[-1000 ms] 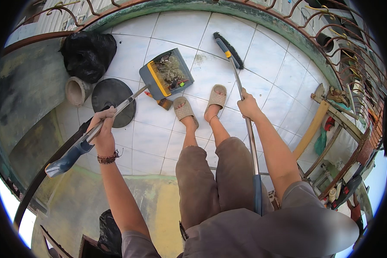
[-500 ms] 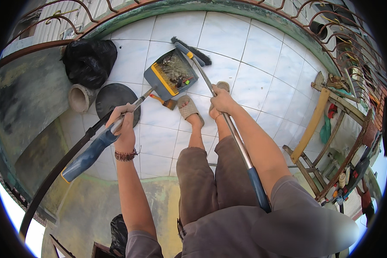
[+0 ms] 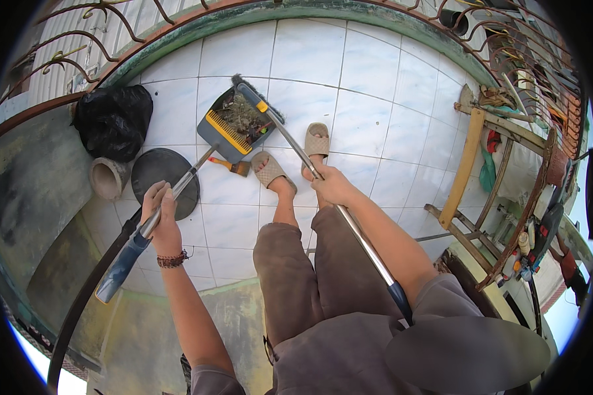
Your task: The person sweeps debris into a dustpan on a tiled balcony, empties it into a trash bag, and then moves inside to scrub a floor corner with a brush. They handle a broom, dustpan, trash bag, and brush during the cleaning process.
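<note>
- Metal handle of the dustpan [image 3: 234,128] runs slantwise through the left hand [image 3: 161,214]; the fingers [image 3: 153,196] are curled shut around the silver shaft just above its blue grip, which sticks out below the wrist.
- Dustpan scoop: dark blue with a yellow comb edge, resting on the white floor tiles [image 3: 375,99] well ahead of the left hand, just left of the feet; it holds a heap of dry brown debris [image 3: 242,117].
- Right hand [image 3: 333,185]: closed around the silver pole of the broom [image 3: 290,141], fingers wrapped over the top of the pole at about its middle; the blue end grip lies back beside the right upper arm.
- Broom head: dark bristles set at the far rim of the scoop, touching the debris, far forward of the gripping fingers.
- Feet in beige slippers [image 3: 317,141] stand between the two handles, the left one just beside the scoop.
- Small paintbrush [image 3: 234,166] lies on the tiles beneath the dustpan handle.
- Round dark lid [image 3: 159,176], a clay pipe piece [image 3: 109,178] and a black bag [image 3: 112,120] sit to the left, near the wall.
- Wooden frame [image 3: 464,164] leans at the right, well apart.
</note>
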Tool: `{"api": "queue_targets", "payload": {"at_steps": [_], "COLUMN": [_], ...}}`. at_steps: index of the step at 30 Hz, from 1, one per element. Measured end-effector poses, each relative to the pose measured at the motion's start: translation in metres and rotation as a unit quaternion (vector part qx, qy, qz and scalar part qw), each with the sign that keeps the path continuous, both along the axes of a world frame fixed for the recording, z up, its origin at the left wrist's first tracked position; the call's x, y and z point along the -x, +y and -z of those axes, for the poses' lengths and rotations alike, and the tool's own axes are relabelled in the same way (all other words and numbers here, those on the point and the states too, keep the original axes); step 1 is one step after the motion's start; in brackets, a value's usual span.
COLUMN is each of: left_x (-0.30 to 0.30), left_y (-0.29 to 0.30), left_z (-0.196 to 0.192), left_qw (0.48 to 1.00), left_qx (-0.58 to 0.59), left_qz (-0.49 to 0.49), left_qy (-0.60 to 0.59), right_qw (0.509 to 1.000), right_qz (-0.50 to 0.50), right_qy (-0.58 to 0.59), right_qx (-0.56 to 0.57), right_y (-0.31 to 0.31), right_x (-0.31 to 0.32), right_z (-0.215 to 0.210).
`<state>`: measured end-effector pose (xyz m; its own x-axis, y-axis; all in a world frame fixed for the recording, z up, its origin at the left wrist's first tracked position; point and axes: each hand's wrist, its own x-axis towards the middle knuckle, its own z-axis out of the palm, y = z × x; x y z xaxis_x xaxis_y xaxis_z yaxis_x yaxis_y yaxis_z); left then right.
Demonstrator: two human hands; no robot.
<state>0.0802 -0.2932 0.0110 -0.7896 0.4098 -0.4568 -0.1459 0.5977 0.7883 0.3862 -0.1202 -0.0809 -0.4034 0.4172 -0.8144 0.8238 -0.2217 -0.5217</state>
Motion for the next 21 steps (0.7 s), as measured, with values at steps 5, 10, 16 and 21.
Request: {"api": "queue_targets", "payload": {"at_steps": [5,10,16,21], "left_x": [0.019,0.038,0.053,0.055], "left_y": [-0.028,-0.032,-0.054,-0.053], "left_z": [0.000,0.005,-0.006,-0.023], "left_qw": [0.993,0.978,0.959,0.939], "left_qx": [-0.026,-0.086,-0.142,-0.184], "left_qz": [-0.108,-0.187,-0.245,-0.290], "left_qy": [-0.037,-0.030,0.002,0.035], "right_qw": [0.965,0.867,0.952,0.984], "right_qz": [0.207,0.435,0.254,0.118], "right_qy": [-0.162,-0.171,-0.085,-0.044], "right_qx": [-0.003,0.171,0.150,0.126], "right_y": [0.035,0.022,-0.047,-0.039], "right_x": [-0.127,-0.225,-0.082,-0.027], "right_z": [-0.033,0.050,0.010,-0.024]}}
